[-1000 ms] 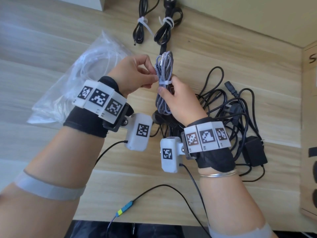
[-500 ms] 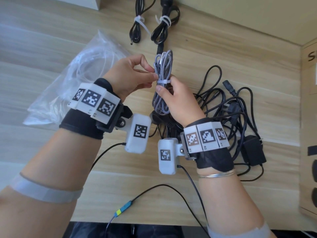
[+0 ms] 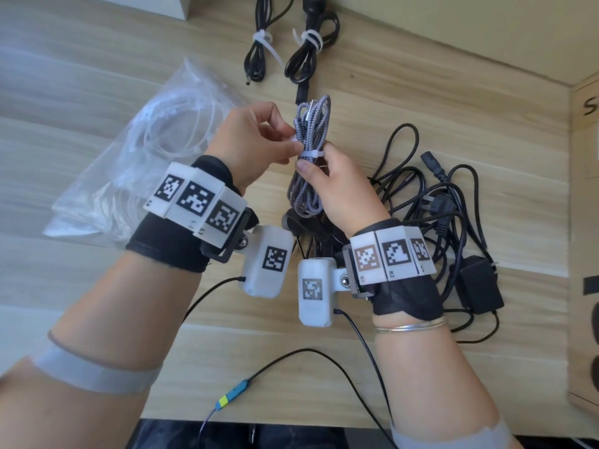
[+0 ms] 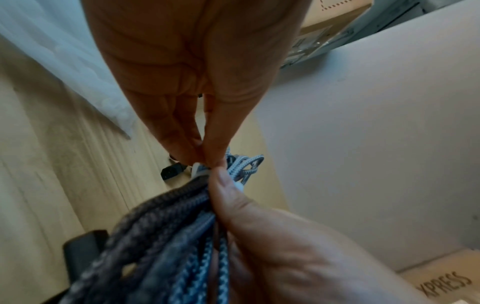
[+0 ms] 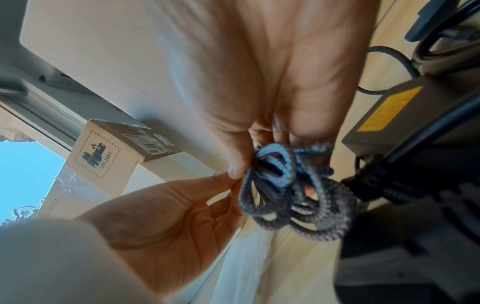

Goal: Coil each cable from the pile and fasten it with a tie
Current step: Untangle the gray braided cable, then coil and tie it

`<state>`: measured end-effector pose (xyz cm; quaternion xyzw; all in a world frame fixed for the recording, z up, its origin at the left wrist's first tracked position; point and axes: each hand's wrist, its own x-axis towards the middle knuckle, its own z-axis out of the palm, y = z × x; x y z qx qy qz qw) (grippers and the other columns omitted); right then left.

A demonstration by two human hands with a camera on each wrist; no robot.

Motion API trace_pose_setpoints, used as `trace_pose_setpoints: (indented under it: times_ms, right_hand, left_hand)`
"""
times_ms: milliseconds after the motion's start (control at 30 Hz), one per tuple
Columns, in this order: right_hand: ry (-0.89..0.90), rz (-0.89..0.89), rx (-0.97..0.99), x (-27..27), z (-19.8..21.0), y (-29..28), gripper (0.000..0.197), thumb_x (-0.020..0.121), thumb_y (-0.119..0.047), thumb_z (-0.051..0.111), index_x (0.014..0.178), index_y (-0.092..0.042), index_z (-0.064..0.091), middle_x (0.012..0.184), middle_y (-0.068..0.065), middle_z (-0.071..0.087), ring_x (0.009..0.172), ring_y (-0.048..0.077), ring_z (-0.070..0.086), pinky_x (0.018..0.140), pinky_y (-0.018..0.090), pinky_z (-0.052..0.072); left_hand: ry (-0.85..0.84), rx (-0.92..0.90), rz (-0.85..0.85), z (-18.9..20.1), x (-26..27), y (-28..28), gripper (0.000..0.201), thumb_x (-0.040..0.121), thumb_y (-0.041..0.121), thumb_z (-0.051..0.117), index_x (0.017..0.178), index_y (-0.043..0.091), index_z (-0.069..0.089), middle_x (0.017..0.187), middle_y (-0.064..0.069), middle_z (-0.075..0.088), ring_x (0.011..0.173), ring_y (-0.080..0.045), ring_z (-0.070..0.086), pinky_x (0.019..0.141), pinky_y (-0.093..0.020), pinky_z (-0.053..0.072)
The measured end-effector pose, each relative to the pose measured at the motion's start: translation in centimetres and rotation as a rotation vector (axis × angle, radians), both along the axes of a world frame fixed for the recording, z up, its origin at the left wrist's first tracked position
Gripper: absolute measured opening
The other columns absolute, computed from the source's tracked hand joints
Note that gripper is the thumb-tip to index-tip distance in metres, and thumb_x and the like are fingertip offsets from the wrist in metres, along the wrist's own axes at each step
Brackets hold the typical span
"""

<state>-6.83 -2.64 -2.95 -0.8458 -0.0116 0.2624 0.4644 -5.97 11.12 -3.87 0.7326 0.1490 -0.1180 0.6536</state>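
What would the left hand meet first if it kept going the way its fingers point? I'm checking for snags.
Likely the grey cable: the left hand pinches the tie right beside it, with the right hand close behind; depth is unclear.

A wooden table point(image 3: 405, 367) fills the view. A cardboard box point(image 3: 583, 222) with dark printing stands at its right edge, and another box point(image 5: 103, 152) marked UN 3481 sits by a pale wall point(image 4: 376, 133). A thin black lead with a blue-and-yellow connector point(image 3: 231, 396) trails across the table's near edge.
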Motion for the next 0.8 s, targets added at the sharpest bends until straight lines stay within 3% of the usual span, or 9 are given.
trace_pose_setpoints:
  times_ms: [100, 200, 333, 467, 567, 733, 800]
  right_hand:
    - [0.024, -0.023, 0.018, -0.1, -0.2, -0.2, 0.024, 0.097, -0.026, 0.048, 0.116, -0.013, 0.054, 0.107, 0.003, 0.065, 0.098, 0.018, 0.061, 0.082, 0.028, 0.046]
    - [0.036, -0.045, 0.052, -0.2, -0.3, -0.3, 0.025, 0.096, -0.026, 0.049, 0.116, -0.012, 0.054, 0.107, 0.007, 0.065, 0.098, 0.02, 0.062, 0.087, 0.034, 0.049]
    - [0.051, -0.039, 0.075, -0.2, -0.2, -0.4, 0.026, 0.097, -0.024, 0.048, 0.119, -0.011, 0.055, 0.109, 0.008, 0.066, 0.098, 0.019, 0.063, 0.087, 0.033, 0.049]
    - [0.048, -0.041, 0.083, -0.3, -0.1, -0.5, 0.027, 0.097, -0.025, 0.049, 0.12, -0.012, 0.055, 0.11, 0.006, 0.066, 0.1, 0.017, 0.062, 0.089, 0.033, 0.048]
    - [0.041, -0.022, 0.057, -0.3, 0.0, -0.5, 0.027, 0.096, -0.025, 0.049, 0.119, -0.012, 0.055, 0.11, 0.004, 0.065, 0.101, 0.017, 0.061, 0.088, 0.031, 0.046]
    - [0.035, 0.007, 0.028, -0.2, 0.1, -0.6, 0.02, 0.097, -0.025, 0.049, 0.113, -0.014, 0.055, 0.104, 0.001, 0.063, 0.097, 0.016, 0.059, 0.072, 0.021, 0.041]
    - [0.04, 0.001, 0.026, -0.2, 0.1, -0.6, 0.02, 0.097, -0.024, 0.049, 0.114, -0.016, 0.054, 0.104, -0.001, 0.061, 0.097, 0.014, 0.058, 0.072, 0.016, 0.04]
  left_hand:
    - [-0.007, 0.03, -0.014, -0.1, -0.1, -0.5, 0.028, 0.08, 0.0, 0.066, 0.064, 0.014, 0.048, 0.066, -0.002, 0.059, 0.059, -0.011, 0.057, 0.069, -0.025, 0.054]
    - [-0.014, 0.013, 0.007, -0.1, -0.3, -0.9, 0.031, 0.084, -0.003, 0.06, 0.061, 0.013, 0.046, 0.068, -0.002, 0.06, 0.055, -0.005, 0.055, 0.063, -0.018, 0.054]
    - [0.032, 0.053, -0.024, 0.0, 0.0, -0.8, 0.028, 0.085, 0.004, 0.061, 0.066, 0.016, 0.046, 0.067, 0.0, 0.057, 0.052, -0.005, 0.052, 0.059, -0.018, 0.05]
    - [0.179, -0.052, -0.006, -0.1, 0.2, -0.4, 0.016, 0.083, 0.011, 0.065, 0.078, 0.017, 0.051, 0.075, -0.003, 0.058, 0.067, -0.014, 0.057, 0.076, -0.025, 0.055]
    - [0.215, -0.158, 0.002, 0.3, -0.1, -0.4, 0.011, 0.081, 0.004, 0.064, 0.074, 0.009, 0.058, 0.064, 0.002, 0.065, 0.064, -0.008, 0.064, 0.077, -0.02, 0.056]
    - [0.218, -0.097, -0.003, 1.1, 0.0, -0.5, 0.019, 0.076, -0.001, 0.068, 0.068, 0.009, 0.054, 0.075, -0.005, 0.06, 0.079, -0.018, 0.061, 0.091, -0.03, 0.053]
    - [0.194, -0.025, 0.0, 1.2, -0.1, -0.8, 0.021, 0.075, 0.002, 0.071, 0.066, 0.012, 0.055, 0.077, -0.007, 0.061, 0.085, -0.024, 0.062, 0.093, -0.037, 0.051]
